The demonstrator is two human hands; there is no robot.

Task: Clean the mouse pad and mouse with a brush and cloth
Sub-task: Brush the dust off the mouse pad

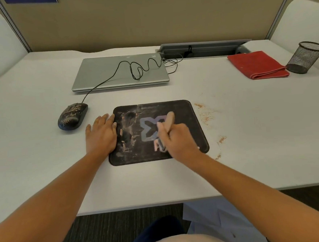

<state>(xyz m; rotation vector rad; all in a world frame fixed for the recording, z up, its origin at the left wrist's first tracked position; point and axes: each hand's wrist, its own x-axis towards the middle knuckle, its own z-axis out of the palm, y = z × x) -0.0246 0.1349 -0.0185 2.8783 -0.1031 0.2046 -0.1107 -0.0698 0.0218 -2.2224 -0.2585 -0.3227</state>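
Note:
A black mouse pad point(182, 109) with a pale logo lies at the desk's centre, smeared with light dust. My right hand point(177, 138) grips a wooden-handled brush point(169, 119), its bristle end down on the pad near the logo. Flat on the pad's left edge rests my left hand point(101, 134), fingers spread, holding nothing. A black wired mouse point(72, 115), speckled with brown crumbs, sits on the desk to the left of the pad. A folded red cloth point(256, 65) lies at the back right.
A shut silver laptop point(102, 72) lies behind the pad with the mouse cable point(138, 69) looped over it. A black mesh pen cup point(305, 57) stands beside the cloth. Brown crumbs point(205, 113) are scattered on the white desk point(43, 148) right of the pad.

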